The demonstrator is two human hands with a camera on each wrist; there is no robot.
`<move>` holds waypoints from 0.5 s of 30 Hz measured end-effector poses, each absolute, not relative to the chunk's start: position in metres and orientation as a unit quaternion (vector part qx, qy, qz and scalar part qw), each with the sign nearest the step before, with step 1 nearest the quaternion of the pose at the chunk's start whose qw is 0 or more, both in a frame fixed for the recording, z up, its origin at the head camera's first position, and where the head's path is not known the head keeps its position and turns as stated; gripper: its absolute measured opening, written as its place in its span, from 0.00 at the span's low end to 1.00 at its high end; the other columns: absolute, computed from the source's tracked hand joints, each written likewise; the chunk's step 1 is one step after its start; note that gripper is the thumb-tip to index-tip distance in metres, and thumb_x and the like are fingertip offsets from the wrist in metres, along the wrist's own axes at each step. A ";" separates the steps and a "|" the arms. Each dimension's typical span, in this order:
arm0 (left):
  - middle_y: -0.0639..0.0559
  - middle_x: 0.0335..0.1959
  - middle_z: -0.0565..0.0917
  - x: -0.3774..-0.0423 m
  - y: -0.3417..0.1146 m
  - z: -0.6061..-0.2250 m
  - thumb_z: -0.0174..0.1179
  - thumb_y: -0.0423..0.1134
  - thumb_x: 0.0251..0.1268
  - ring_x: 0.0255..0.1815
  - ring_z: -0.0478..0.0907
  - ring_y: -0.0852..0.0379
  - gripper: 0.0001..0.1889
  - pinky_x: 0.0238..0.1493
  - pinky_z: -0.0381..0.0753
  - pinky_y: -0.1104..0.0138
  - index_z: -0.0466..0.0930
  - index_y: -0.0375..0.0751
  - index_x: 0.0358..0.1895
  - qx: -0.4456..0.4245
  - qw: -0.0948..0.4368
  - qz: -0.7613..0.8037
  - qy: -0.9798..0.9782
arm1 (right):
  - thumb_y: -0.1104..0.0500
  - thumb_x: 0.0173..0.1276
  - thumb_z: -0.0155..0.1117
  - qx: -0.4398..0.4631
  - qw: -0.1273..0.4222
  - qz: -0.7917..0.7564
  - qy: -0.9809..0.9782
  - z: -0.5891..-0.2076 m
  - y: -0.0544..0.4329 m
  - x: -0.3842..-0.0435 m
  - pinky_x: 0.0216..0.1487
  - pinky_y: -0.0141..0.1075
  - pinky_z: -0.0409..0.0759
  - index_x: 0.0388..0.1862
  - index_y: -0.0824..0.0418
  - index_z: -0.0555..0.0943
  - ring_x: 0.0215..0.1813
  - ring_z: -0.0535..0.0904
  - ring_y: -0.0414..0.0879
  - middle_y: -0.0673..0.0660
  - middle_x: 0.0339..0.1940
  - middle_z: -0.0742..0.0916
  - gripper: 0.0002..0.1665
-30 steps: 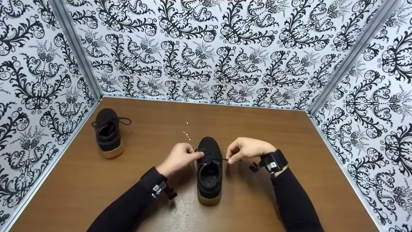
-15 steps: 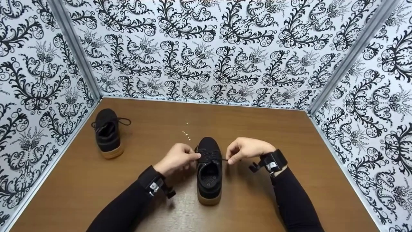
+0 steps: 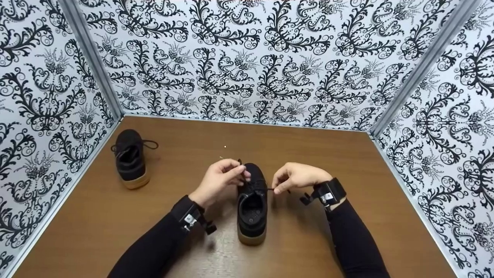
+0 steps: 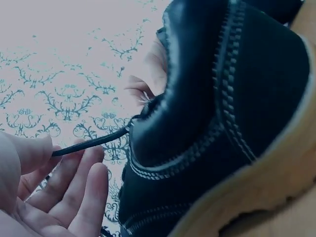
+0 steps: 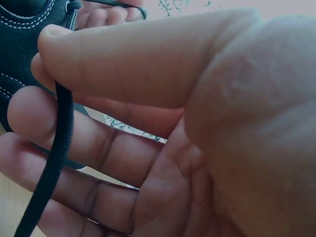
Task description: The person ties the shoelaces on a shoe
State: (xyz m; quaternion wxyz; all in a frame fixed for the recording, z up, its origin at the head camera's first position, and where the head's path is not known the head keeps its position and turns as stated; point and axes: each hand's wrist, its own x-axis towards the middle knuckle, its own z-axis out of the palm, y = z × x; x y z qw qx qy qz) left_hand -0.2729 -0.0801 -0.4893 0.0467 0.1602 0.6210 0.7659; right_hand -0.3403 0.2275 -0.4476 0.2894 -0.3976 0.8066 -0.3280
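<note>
A black sneaker (image 3: 252, 229) with a tan gum sole sits on the table, toe pointing away from me. Over its toe, my left hand (image 3: 220, 179) pinches one end of the black shoelace (image 4: 94, 141), which runs taut from the eyelets in the left wrist view. To the shoe's right, my right hand (image 3: 299, 177) pinches the other lace end (image 5: 58, 148) between thumb and index finger. The tail of that lace hangs down across the other fingers in the right wrist view. Part of the lacing is hidden behind my left fingers.
Another black sneaker (image 3: 129, 170), its lace looped out to the sides, stands at the table's left edge. Patterned white panels (image 3: 247, 77) with grey corner posts (image 3: 92, 61) enclose the wooden table (image 3: 316, 143). Each wrist wears a black camera strap.
My left hand has come away from the lacing and moved forward over the toe, lace between its fingers. My right hand has stayed nearly still, holding its lace end.
</note>
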 end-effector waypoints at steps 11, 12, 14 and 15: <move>0.46 0.33 0.89 -0.276 -0.074 -0.497 0.67 0.34 0.82 0.32 0.89 0.55 0.09 0.33 0.86 0.66 0.83 0.28 0.48 0.113 0.074 0.789 0.600 | 0.53 0.74 0.80 -0.398 0.284 -0.319 0.812 -0.447 0.229 -0.340 0.37 0.33 0.81 0.49 0.66 0.93 0.36 0.85 0.55 0.46 0.34 0.92 0.16; 0.46 0.32 0.89 -0.276 -0.075 -0.498 0.67 0.34 0.82 0.31 0.89 0.55 0.10 0.33 0.85 0.67 0.83 0.27 0.48 0.108 0.073 0.789 0.601 | 0.55 0.75 0.79 -0.397 0.283 -0.318 0.813 -0.447 0.229 -0.340 0.37 0.32 0.81 0.48 0.66 0.93 0.35 0.85 0.53 0.46 0.34 0.92 0.15; 0.46 0.32 0.89 -0.277 -0.075 -0.500 0.67 0.34 0.82 0.31 0.89 0.55 0.12 0.32 0.84 0.68 0.83 0.24 0.50 0.099 0.072 0.790 0.601 | 0.58 0.75 0.79 -0.396 0.281 -0.318 0.814 -0.446 0.229 -0.340 0.37 0.32 0.81 0.47 0.66 0.93 0.35 0.84 0.48 0.47 0.34 0.92 0.12; 0.46 0.32 0.88 -0.277 -0.075 -0.501 0.67 0.34 0.82 0.31 0.89 0.55 0.12 0.31 0.83 0.68 0.83 0.24 0.50 0.095 0.070 0.791 0.600 | 0.59 0.75 0.78 -0.395 0.281 -0.318 0.815 -0.446 0.230 -0.340 0.37 0.32 0.80 0.47 0.67 0.93 0.34 0.83 0.47 0.47 0.34 0.92 0.10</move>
